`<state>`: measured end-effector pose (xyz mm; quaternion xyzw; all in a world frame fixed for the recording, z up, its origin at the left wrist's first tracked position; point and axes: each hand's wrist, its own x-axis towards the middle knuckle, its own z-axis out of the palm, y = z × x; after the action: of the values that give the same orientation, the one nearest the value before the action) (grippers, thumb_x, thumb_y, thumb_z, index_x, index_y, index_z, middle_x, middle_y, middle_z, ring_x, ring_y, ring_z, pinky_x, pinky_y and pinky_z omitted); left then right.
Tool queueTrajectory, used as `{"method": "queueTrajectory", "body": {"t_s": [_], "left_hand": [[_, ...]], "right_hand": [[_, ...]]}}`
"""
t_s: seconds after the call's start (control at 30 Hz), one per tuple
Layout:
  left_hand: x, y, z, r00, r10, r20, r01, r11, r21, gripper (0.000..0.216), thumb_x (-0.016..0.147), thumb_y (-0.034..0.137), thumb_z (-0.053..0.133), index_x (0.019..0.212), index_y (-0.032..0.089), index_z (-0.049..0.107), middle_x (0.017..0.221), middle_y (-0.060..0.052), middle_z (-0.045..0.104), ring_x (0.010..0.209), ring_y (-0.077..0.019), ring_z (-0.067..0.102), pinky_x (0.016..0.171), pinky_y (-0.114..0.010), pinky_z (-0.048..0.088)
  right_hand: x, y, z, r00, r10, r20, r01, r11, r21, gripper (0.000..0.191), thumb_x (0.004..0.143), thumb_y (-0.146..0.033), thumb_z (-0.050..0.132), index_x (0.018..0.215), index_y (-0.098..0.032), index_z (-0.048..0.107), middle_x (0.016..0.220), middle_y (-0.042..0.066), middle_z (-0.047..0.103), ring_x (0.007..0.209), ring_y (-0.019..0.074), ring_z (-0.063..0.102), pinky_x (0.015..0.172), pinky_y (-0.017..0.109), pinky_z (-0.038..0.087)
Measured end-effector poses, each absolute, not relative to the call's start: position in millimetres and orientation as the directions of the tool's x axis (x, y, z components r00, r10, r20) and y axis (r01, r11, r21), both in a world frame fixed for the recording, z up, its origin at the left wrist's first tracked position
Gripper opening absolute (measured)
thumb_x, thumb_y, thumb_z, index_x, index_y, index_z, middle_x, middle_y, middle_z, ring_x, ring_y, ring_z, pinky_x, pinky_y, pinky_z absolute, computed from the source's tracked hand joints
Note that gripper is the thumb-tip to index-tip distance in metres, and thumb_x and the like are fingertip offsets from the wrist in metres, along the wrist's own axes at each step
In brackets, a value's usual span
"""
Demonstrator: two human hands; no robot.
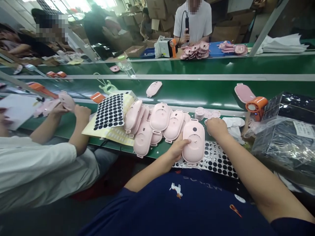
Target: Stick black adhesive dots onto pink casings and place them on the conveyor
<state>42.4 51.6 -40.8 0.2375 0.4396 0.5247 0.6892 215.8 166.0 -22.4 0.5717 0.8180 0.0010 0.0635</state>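
Note:
My left hand [177,149] grips a pink oval plastic shell [194,141] by its left side, thumb across its face. The shell rests over a sheet of black round stickers [216,160] lying at the bench edge. My right hand [216,127] sits just right of the shell's top, fingers curled and pinched; what they hold is too small to see. A row of several more pink shells [154,123] leans together to the left of the held one.
A second sheet of black dots [110,111] lies on yellow backing at the left. A neighbour in a white shirt [36,164] works at my left. Green conveyor belt [192,91] carries loose pink shells. An orange fan [256,105] and plastic-wrapped bags [283,141] stand right.

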Motion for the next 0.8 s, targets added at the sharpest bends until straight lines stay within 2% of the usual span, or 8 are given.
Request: {"method": "queueTrajectory", "body": {"t_s": [0.17,0.27,0.33,0.4,0.5,0.6,0.67,0.8], "left_hand": [[42,50,-38,0.047,0.93,-0.365,-0.526,0.334,0.782,0.081,0.058,0.032,0.083,0.135,0.023,0.057,0.125,-0.009,0.072,0.125,-0.035,0.061,0.112,-0.049,0.046],[43,50,-36,0.037,0.928,-0.37,-0.553,0.327,0.766,0.072,0.066,0.039,0.081,0.132,0.022,0.059,0.131,-0.01,0.07,0.133,-0.0354,0.057,0.114,-0.048,0.045],[45,51,-34,0.069,0.932,-0.356,-0.58,0.328,0.745,0.067,0.07,0.042,0.079,0.13,0.02,0.061,0.133,-0.01,0.069,0.136,-0.0359,0.055,0.115,-0.049,0.044],[47,51,-31,0.128,0.937,-0.325,-0.611,0.332,0.718,0.065,0.072,0.045,0.078,0.128,0.018,0.062,0.134,-0.012,0.069,0.137,-0.0368,0.055,0.116,-0.05,0.044],[50,49,-29,0.185,0.935,-0.303,-0.62,0.35,0.702,0.065,0.074,0.048,0.077,0.128,0.017,0.061,0.131,-0.014,0.07,0.133,-0.038,0.059,0.114,-0.052,0.046],[51,46,-26,0.178,0.939,-0.294,-0.57,0.342,0.748,0.07,0.072,0.045,0.08,0.134,0.02,0.056,0.128,-0.012,0.071,0.128,-0.0364,0.062,0.11,-0.052,0.048],[51,43,-25,0.194,0.941,-0.278,-0.521,0.339,0.783,0.077,0.07,0.041,0.083,0.138,0.023,0.052,0.127,-0.011,0.071,0.124,-0.0351,0.064,0.108,-0.052,0.05],[51,38,-25,0.212,0.94,-0.268,-0.429,0.336,0.838,0.084,0.069,0.035,0.085,0.143,0.026,0.046,0.124,-0.01,0.07,0.12,-0.0335,0.065,0.104,-0.051,0.052]], "right_hand": [[225,155,-12,-0.331,0.941,-0.075,0.94,0.336,0.067,0.044,0.101,-0.019,0.033,0.112,-0.01,0.074,0.12,0.022,0.072,0.112,0.0313,0.067,0.09,0.042,0.049],[231,128,6,-0.352,0.924,0.149,0.934,0.358,-0.018,0.048,0.106,-0.026,0.027,0.121,-0.015,0.072,0.143,0.015,0.063,0.129,0.0295,0.058,0.106,0.044,0.042],[234,101,12,-0.428,0.843,0.326,0.87,0.482,-0.105,0.041,0.105,-0.031,0.035,0.116,-0.022,0.074,0.145,0.008,0.063,0.13,0.0286,0.057,0.111,0.046,0.039],[236,73,10,-0.56,0.727,0.397,0.749,0.649,-0.132,0.032,0.103,-0.033,0.045,0.112,-0.028,0.075,0.138,0.003,0.068,0.129,0.0271,0.058,0.114,0.047,0.036],[240,39,-2,-0.682,0.637,0.359,0.641,0.757,-0.123,0.037,0.102,-0.046,0.05,0.127,-0.028,0.07,0.141,0.003,0.067,0.134,0.0271,0.055,0.119,0.048,0.03],[244,23,-12,-0.663,0.68,0.312,0.68,0.722,-0.127,0.056,0.1,-0.058,0.048,0.143,-0.025,0.058,0.151,0.007,0.058,0.144,0.0314,0.045,0.124,0.053,0.02],[246,18,-13,-0.648,0.704,0.291,0.703,0.7,-0.128,0.057,0.1,-0.058,0.047,0.147,-0.027,0.055,0.153,0.006,0.056,0.147,0.0326,0.041,0.124,0.055,0.015],[247,16,-6,-0.619,0.747,0.242,0.731,0.661,-0.171,0.058,0.099,-0.062,0.044,0.144,-0.028,0.058,0.155,0.005,0.054,0.146,0.0332,0.04,0.12,0.052,0.021]]}}
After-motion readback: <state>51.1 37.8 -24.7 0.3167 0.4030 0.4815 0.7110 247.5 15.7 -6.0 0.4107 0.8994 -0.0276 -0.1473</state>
